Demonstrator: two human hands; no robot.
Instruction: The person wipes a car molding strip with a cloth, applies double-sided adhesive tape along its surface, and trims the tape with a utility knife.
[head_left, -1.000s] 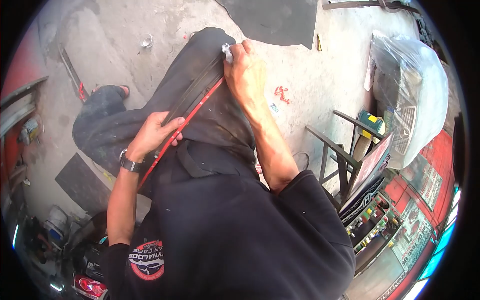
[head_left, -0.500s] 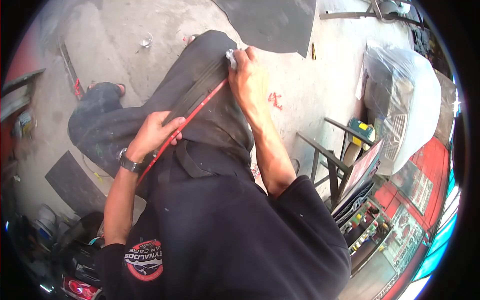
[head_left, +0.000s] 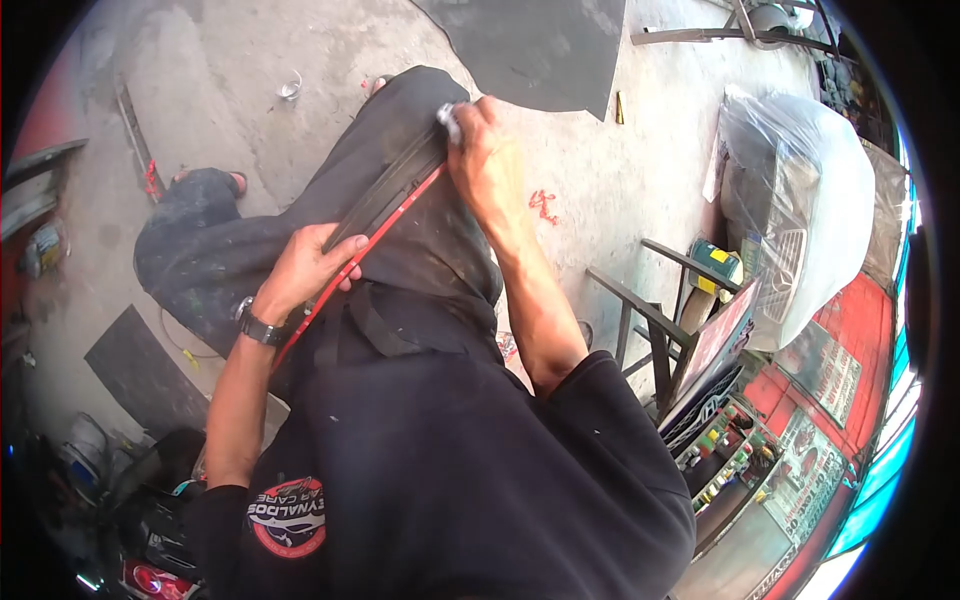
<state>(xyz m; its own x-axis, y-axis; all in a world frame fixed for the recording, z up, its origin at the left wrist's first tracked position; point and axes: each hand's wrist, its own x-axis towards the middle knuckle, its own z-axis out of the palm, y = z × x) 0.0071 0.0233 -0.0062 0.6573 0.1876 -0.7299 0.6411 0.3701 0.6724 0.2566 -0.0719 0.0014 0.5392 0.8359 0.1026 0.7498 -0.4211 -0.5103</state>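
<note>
A long dark strip (head_left: 387, 196) with a red edge lies slantwise across my thigh. My left hand (head_left: 307, 266) is closed round its lower part, the thumb on top along the red edge and fingertips showing beyond it. At the strip's far end, by the knee, my right hand (head_left: 483, 152) pinches a crumpled whitish cloth or wad (head_left: 449, 122) against the dark surface. The strip's lower end runs down beside my left wrist, where a watch sits, and is partly hidden by the shirt.
Dark sheets (head_left: 530, 48) lie on the concrete floor ahead and at the left. To the right stand a metal frame (head_left: 640, 300), a plastic-wrapped car part (head_left: 820, 200) and a tray of small bottles (head_left: 735, 460). A small clear cup (head_left: 290, 91) is on the floor.
My right hand and the whitish wad have shifted slightly down and left along the strip since half a second ago. My left hand keeps its hold. The view has moved a little.
</note>
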